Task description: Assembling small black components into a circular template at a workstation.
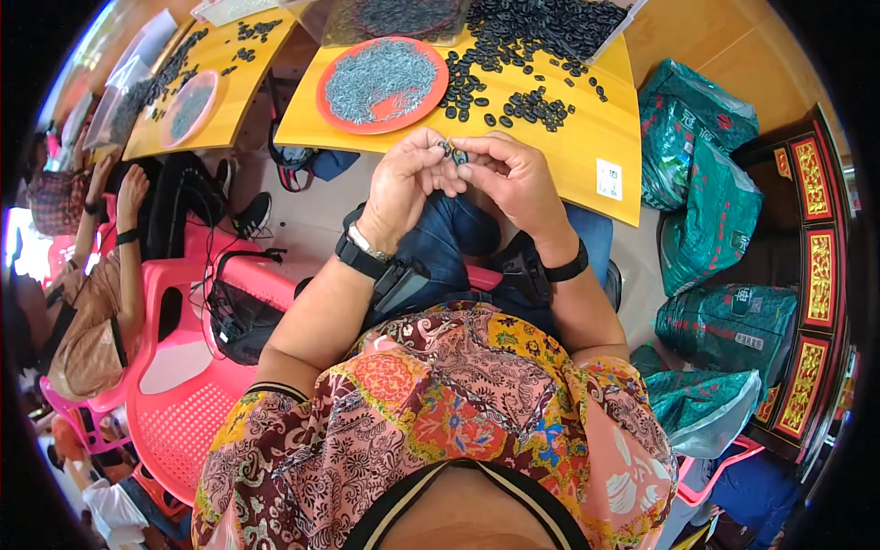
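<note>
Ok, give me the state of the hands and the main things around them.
Left hand: closed on small dark piece
Right hand: closed on small dark piece
Small dark piece: held up near the table's edge
Red plate: flat on yellow table, bearing silvery pieces
Silvery pieces: loose, spread out
Black pieces: loose, clustered
Green bags: bulging

The yellow table [582,151] is brightly lit; the far left is washed out by glare, straight edges are bowed, corners are blacked out.
</note>
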`<state>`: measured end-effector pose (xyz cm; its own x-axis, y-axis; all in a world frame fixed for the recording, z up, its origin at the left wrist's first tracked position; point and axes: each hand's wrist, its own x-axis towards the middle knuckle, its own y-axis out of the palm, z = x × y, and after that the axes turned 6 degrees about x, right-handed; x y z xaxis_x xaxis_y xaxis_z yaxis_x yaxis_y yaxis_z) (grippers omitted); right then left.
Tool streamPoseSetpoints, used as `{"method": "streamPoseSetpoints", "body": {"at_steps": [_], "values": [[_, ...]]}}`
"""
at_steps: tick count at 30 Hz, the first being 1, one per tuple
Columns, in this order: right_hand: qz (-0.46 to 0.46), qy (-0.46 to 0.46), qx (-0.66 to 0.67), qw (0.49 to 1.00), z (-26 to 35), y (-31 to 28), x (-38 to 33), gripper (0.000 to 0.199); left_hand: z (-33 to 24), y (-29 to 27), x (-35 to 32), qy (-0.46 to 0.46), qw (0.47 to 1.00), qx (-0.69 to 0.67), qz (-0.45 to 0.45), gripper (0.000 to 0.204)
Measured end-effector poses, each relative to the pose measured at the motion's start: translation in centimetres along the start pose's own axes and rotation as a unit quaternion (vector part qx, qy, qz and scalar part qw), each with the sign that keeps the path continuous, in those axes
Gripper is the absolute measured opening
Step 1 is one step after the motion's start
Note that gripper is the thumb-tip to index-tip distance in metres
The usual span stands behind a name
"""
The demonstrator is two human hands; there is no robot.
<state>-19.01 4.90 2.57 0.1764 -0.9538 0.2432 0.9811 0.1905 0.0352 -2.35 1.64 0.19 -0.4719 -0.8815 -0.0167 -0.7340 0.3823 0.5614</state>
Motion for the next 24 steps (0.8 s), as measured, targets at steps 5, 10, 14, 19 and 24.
{"method": "streamPoseSetpoints", "body": {"at_steps": [5, 10, 14, 19, 24], "values": [[0.008, 0.006, -0.019, 1.0, 0.0, -0.2, -0.1, 0.024, 0.1, -0.2, 0.0, 0.003, 0.999, 0.034, 0.006, 0.01], [0.0, -0.019, -0.126, 0.992, -0.7, -0.4, 0.0, 0.018, 0.2, -0.1, -0.1, 0.003, 0.999, 0.05, 0.003, 0.01], [-0.009, 0.054, -0.007, 0.998, -2.3, -0.9, -0.1, 0.016, 0.3, 0.1, -0.2, 0.002, 0.998, 0.058, 0.006, 0.01], [-0.029, 0.139, 0.18, 0.973, -2.9, -1.4, 0.1, 0.015, 0.3, 0.4, -0.4, -0.009, 0.999, 0.047, 0.012, 0.01], [-0.026, 0.161, 0.168, 0.972, -3.2, -1.5, 0.3, 0.015, 0.3, 0.1, -0.3, -0.001, 0.999, 0.044, 0.005, 0.011]]}}
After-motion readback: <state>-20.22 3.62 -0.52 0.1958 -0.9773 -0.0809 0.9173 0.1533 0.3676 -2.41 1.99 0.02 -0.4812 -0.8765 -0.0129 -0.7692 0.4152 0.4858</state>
